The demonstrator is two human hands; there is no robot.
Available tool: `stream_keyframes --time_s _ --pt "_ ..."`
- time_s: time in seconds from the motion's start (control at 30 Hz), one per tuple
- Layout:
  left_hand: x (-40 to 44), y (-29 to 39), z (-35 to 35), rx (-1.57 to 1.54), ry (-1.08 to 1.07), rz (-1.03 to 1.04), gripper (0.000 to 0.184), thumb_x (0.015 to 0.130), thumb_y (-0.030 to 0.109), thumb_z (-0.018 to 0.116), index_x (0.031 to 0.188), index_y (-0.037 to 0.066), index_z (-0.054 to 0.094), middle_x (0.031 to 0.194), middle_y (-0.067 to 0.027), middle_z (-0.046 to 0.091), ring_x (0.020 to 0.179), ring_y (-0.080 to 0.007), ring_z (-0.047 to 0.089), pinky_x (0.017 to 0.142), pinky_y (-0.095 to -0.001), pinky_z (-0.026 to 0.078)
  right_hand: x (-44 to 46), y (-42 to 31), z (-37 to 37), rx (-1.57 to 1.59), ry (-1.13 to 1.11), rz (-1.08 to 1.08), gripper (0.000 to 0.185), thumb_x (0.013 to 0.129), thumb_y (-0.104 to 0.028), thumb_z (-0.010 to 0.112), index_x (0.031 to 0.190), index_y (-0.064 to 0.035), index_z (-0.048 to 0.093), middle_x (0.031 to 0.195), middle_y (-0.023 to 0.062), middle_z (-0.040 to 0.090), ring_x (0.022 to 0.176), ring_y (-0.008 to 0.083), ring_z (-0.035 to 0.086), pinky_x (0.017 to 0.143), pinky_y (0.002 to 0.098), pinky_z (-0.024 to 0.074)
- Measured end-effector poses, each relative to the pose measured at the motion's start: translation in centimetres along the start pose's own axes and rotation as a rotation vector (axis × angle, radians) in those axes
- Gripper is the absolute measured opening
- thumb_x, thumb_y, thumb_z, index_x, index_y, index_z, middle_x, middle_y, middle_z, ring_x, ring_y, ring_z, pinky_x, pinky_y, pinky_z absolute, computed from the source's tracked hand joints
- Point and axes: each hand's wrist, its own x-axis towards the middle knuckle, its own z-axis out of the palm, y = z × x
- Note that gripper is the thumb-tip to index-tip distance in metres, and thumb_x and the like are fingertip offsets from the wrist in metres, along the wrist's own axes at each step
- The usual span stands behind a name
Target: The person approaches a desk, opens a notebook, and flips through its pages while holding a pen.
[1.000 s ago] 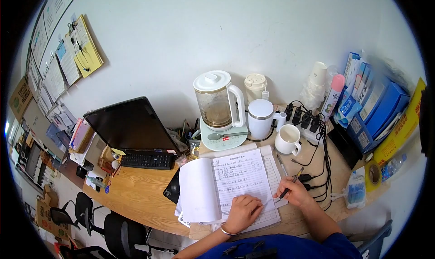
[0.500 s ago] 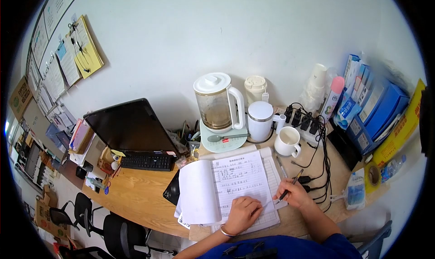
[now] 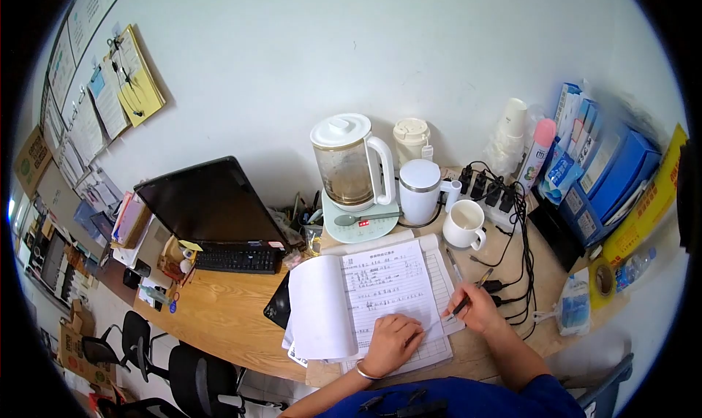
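Note:
My left hand (image 3: 395,341) lies palm down on the lower part of a handwritten page (image 3: 387,279), its fingers resting loosely on the paper. In my right hand (image 3: 479,310) is a dark pen (image 3: 461,306), gripped between thumb and fingers. The pen's tip points down and left at the page's right edge; I cannot tell if it touches the paper. Left of the page, the notebook's turned-over leaf (image 3: 318,308) is blank. More ruled sheets (image 3: 440,272) show under the page. A second pen (image 3: 454,264) lies just beyond my right hand.
A white mug (image 3: 463,224), a lidded cup (image 3: 420,191) and a glass kettle (image 3: 347,162) stand behind the notebook. Black cables (image 3: 521,264) run along the right. Blue folders (image 3: 614,177) and a tape roll (image 3: 602,279) are farther right. A monitor (image 3: 212,206) and keyboard (image 3: 238,261) sit left.
My right hand has shifted slightly upward, and the pen is tilted differently in it. My left hand stays on the page. The whole view has moved a little.

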Motion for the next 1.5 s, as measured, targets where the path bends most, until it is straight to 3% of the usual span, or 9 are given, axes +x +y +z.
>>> stream_keyframes --time_s 0.23,0.4,0.6,0.83,1.0,1.1,1.2,1.33,1.5 --pt "-0.1 0.0 0.1 0.002 0.007 -0.003 0.010 0.074 0.013 0.070 0.080 0.009 0.063 0.089 -0.0012 0.063 0.085 -0.0205 0.055 0.074 -0.0333 0.038 0.3 0.6 -0.4 0.101 0.158 -0.026 0.035 0.097 -0.034 0.039 0.083 -0.0041 0.051 0.070 0.0056 0.052 0.062 0.0164 0.051 0.071 0.0394 0.0487" --pt "-0.1 0.0 0.1 0.008 0.004 -0.002 0.010 0.074 0.013 0.070 0.079 0.009 0.063 0.088 -0.0003 0.063 0.085 -0.0198 0.055 0.074 -0.0330 0.038 0.2 0.5 0.1 -0.088 0.059 -0.055 0.036 0.098 -0.033 0.038 0.108 -0.0021 0.053 0.084 0.0090 0.058 0.070 0.0142 0.054 0.072 0.0366 0.0497" --pt "-0.1 -0.1 0.1 0.006 -0.007 -0.005 0.010 0.074 0.013 0.070 0.079 0.010 0.063 0.088 0.0001 0.063 0.084 -0.0192 0.055 0.073 -0.0325 0.037 -0.1 -0.1 0.8 -0.134 -0.017 -0.094 0.040 0.098 -0.034 0.035 0.118 -0.0012 0.047 0.092 0.0174 0.061 0.068 0.0150 0.057 0.070 0.0318 0.0511" --pt "-0.1 0.0 0.1 0.006 -0.006 -0.008 0.009 0.074 0.013 0.070 0.079 0.010 0.063 0.088 0.0002 0.063 0.084 -0.0192 0.055 0.073 -0.0325 0.038 0.0 0.0 0.7 -0.145 0.029 -0.066 0.039 0.099 -0.034 0.032 0.115 -0.0013 0.047 0.089 0.0213 0.062 0.059 0.0163 0.057 0.062 0.0285 0.0509" --pt "-0.1 -0.1 0.1 0.004 0.004 0.001 0.009 0.074 0.013 0.070 0.079 0.010 0.063 0.088 -0.0001 0.063 0.084 -0.0196 0.055 0.074 -0.0327 0.038 -0.2 -0.5 1.2 -0.260 0.082 -0.028 0.033 0.097 -0.031 0.040 0.110 -0.0023 0.050 0.069 0.0188 0.062 0.054 0.0189 0.056 0.051 0.0284 0.0461" --pt "-0.1 0.0 0.1 0.004 -0.007 -0.007 0.010 0.074 0.013 0.070 0.079 0.009 0.063 0.089 -0.0006 0.063 0.085 -0.0201 0.055 0.074 -0.0327 0.038 -0.5 -1.0 1.7 -0.307 0.093 -0.008 0.031 0.097 -0.029 0.041 0.108 -0.0015 0.052 0.067 0.0170 0.061 0.055 0.0190 0.057 0.050 0.0282 0.0455" --pt "0.0 0.0 -0.1 -0.005 -0.021 -0.006 0.010 0.074 0.012 0.070 0.080 0.008 0.063 0.088 -0.0019 0.063 0.083 -0.0211 0.055 0.072 -0.0324 0.039 -0.6 -0.9 1.6 -0.301 0.047 0.016 0.027 0.096 -0.024 0.044 0.108 -0.0014 0.054 0.071 0.0125 0.062 0.056 0.0149 0.057 0.054 0.0261 0.0473" --pt "-0.2 0.0 0.1 -0.030 -0.010 -0.011 0.010 0.073 0.010 0.069 0.079 0.006 0.062 0.087 -0.0045 0.063 0.075 -0.0230 0.056 0.065 -0.0327 0.043 -0.6 -0.7 1.6 -0.305 0.035 0.007 0.021 0.093 -0.016 0.047 0.106 -0.0006 0.055 0.067 0.0125 0.060 0.058 0.0182 0.057 0.053 0.0272 0.0471" --pt "0.1 0.1 0.0 -0.043 0.022 0.022 0.010 0.073 0.011 0.070 0.079 0.007 0.062 0.085 -0.0055 0.064 0.070 -0.0241 0.057 0.063 -0.0335 0.045 -0.5 -0.6 1.3 -0.224 0.000 0.013 0.019 0.091 -0.009 0.047 0.106 -0.0013 0.055 0.067 0.0108 0.058 0.059 0.0187 0.056 0.069 0.0320 0.0498"
